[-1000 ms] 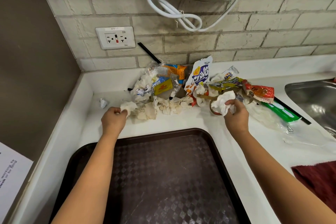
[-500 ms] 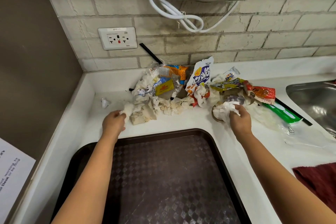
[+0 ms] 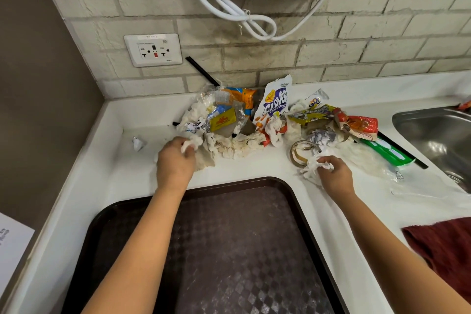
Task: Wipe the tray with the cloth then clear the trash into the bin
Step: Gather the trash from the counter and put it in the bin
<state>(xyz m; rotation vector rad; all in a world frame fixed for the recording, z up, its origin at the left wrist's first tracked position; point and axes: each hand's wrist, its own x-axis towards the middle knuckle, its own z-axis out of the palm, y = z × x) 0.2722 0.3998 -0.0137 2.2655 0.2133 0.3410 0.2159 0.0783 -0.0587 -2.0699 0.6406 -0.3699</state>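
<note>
A dark brown tray [image 3: 193, 211] with a checkered surface lies on the white counter in front of me. Behind it sits a pile of trash [image 3: 257, 122]: crumpled tissues, snack wrappers, a chips bag and plastic. My left hand [image 3: 175, 163] is at the pile's left end, closed on a crumpled white tissue [image 3: 190, 145]. At the pile's right front, my right hand [image 3: 334, 176] grips another crumpled tissue [image 3: 312, 167], beside a brown paper ring [image 3: 299, 153]. A dark red cloth [image 3: 443, 245] lies on the counter at the right edge. No bin is in view.
A steel sink [image 3: 438, 132] is set in the counter at the right. One small wad of paper [image 3: 137, 143] lies alone near the left corner. A wall socket [image 3: 153, 50] and a looped white cable [image 3: 237, 13] hang on the brick wall behind.
Both hands have drawn back a little toward the tray with their tissues. The right hand has moved right and nearer, away from the pile; the left hand stays at the pile's left end.
</note>
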